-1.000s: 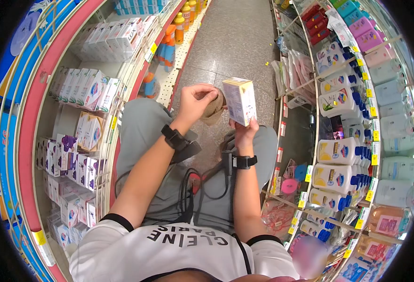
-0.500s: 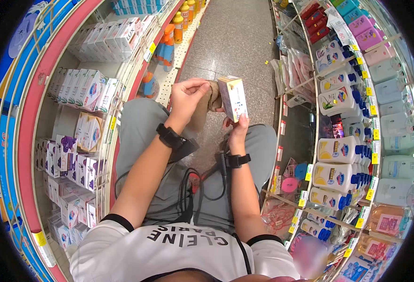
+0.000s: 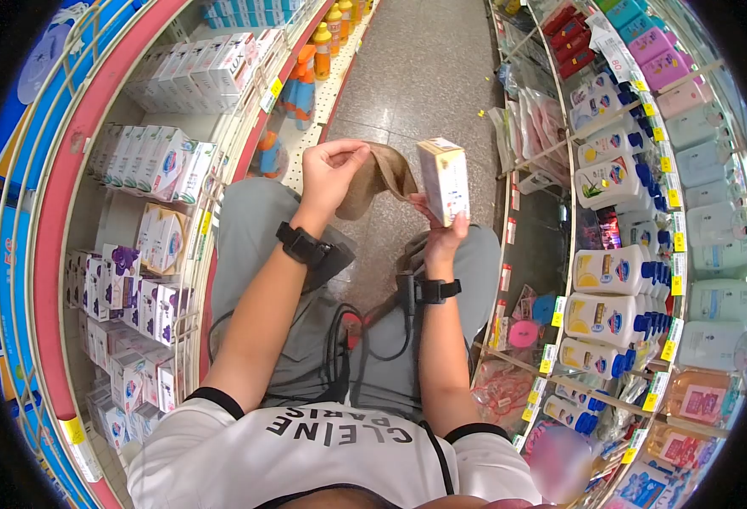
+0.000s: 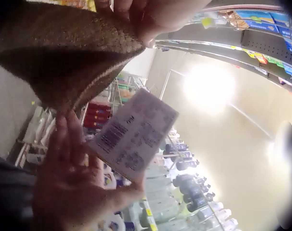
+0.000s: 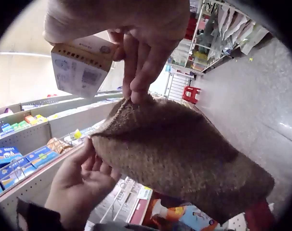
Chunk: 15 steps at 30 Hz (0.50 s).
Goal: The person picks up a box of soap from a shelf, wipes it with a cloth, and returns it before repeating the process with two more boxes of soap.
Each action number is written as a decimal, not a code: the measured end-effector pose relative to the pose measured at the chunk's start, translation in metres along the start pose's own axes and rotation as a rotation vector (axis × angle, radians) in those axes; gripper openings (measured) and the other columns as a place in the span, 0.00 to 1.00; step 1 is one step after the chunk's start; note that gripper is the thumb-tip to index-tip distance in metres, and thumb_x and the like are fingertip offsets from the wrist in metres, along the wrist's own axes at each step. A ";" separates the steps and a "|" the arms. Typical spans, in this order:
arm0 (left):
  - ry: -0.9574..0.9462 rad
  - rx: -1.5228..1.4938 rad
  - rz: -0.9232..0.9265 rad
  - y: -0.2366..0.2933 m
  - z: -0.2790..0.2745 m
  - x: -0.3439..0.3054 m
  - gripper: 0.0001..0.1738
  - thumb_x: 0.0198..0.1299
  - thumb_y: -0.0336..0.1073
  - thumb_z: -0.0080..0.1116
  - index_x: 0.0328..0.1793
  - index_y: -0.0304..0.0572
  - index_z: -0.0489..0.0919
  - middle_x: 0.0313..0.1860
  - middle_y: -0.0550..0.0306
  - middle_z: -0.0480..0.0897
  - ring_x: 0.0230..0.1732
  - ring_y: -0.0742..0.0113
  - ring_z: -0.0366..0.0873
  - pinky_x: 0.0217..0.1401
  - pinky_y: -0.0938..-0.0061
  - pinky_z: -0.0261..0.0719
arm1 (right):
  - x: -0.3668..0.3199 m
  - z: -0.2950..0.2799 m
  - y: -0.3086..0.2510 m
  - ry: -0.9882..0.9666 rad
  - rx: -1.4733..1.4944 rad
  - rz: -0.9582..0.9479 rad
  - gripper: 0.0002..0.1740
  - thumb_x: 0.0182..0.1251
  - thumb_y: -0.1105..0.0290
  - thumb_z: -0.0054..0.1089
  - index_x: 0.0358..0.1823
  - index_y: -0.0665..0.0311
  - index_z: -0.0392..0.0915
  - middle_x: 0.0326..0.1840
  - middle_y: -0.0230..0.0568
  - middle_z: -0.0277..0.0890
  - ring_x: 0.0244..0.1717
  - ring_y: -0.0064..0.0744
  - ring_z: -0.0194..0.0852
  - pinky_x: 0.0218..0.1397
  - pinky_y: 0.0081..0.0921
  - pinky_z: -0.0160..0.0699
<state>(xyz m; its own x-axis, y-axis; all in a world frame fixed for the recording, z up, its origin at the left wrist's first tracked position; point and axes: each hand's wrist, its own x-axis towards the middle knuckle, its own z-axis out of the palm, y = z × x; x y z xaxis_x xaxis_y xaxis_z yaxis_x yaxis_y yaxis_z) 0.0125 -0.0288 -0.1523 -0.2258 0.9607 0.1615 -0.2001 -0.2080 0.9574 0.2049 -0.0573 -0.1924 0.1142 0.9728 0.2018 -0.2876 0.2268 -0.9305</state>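
My left hand (image 3: 331,174) pinches one edge of a brown cloth (image 3: 373,185) between thumb and fingertips. The fingertips of my right hand (image 3: 443,233) pinch the cloth's other side, and the same hand holds a small white and gold soap box (image 3: 445,182) upright. Between the two hands the cloth's edge spreads apart, with a dark fold inside, as the left wrist view shows on the cloth (image 4: 64,62). In the right wrist view the cloth (image 5: 184,163) hangs down from both hands, and printing shows on the box (image 5: 81,72).
Shelves with soap boxes (image 3: 157,161) line the left side behind wire guards. Pump and squeeze bottles (image 3: 602,322) fill the right shelves. Between them runs a tiled floor (image 3: 424,68). My grey trousered knees (image 3: 255,220) flank the hands, and dark cables (image 3: 340,348) lie across my lap.
My left hand has shifted slightly left, drawing the bunched cloth out wider between both hands. The right hand and soap box swung left, then back right.
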 end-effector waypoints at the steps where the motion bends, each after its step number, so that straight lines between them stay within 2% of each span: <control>1: 0.005 0.065 0.041 -0.003 -0.003 0.002 0.08 0.57 0.28 0.61 0.40 0.30 0.82 0.34 0.57 0.83 0.36 0.75 0.79 0.42 0.81 0.76 | 0.001 -0.005 -0.002 0.016 0.032 0.015 0.41 0.61 0.39 0.36 0.52 0.75 0.68 0.40 0.57 0.77 0.41 0.47 0.79 0.47 0.36 0.78; 4: 0.007 0.307 0.162 -0.004 -0.008 0.005 0.06 0.55 0.27 0.62 0.38 0.32 0.82 0.34 0.57 0.83 0.34 0.76 0.78 0.40 0.81 0.76 | 0.007 -0.013 -0.011 0.051 0.112 0.031 0.41 0.63 0.39 0.33 0.54 0.75 0.67 0.39 0.57 0.77 0.41 0.48 0.79 0.48 0.35 0.78; 7: -0.034 0.347 0.180 -0.001 -0.005 0.005 0.05 0.54 0.26 0.62 0.36 0.33 0.83 0.33 0.58 0.83 0.34 0.77 0.78 0.38 0.82 0.74 | 0.010 -0.019 -0.017 0.085 0.151 0.074 0.42 0.63 0.39 0.32 0.55 0.76 0.65 0.39 0.58 0.77 0.41 0.49 0.79 0.48 0.36 0.79; 10: -0.141 0.358 0.113 -0.003 -0.009 0.007 0.05 0.53 0.26 0.62 0.36 0.33 0.81 0.33 0.60 0.82 0.34 0.78 0.77 0.38 0.83 0.73 | 0.013 -0.025 -0.020 0.112 0.151 0.106 0.42 0.63 0.38 0.33 0.56 0.76 0.64 0.40 0.59 0.76 0.41 0.50 0.79 0.48 0.36 0.79; 13: -0.169 0.418 0.081 0.008 -0.008 0.005 0.06 0.52 0.24 0.61 0.36 0.33 0.78 0.34 0.54 0.83 0.35 0.70 0.80 0.39 0.75 0.76 | 0.012 -0.025 -0.026 0.130 0.168 0.139 0.43 0.62 0.38 0.33 0.57 0.76 0.64 0.41 0.60 0.76 0.41 0.51 0.79 0.49 0.35 0.79; 15: -0.211 0.462 0.075 0.019 -0.004 0.002 0.04 0.53 0.21 0.56 0.35 0.34 0.74 0.33 0.57 0.81 0.34 0.73 0.78 0.38 0.78 0.74 | 0.011 -0.026 -0.029 0.090 0.177 0.138 0.43 0.62 0.38 0.33 0.57 0.77 0.63 0.41 0.61 0.76 0.42 0.52 0.79 0.49 0.35 0.79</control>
<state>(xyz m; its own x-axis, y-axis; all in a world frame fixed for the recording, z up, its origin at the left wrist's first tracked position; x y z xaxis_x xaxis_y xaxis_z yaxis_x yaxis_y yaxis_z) 0.0045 -0.0315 -0.1344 -0.0167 0.9723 0.2330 0.2621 -0.2207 0.9395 0.2393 -0.0544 -0.1711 0.1442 0.9887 0.0412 -0.4678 0.1048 -0.8776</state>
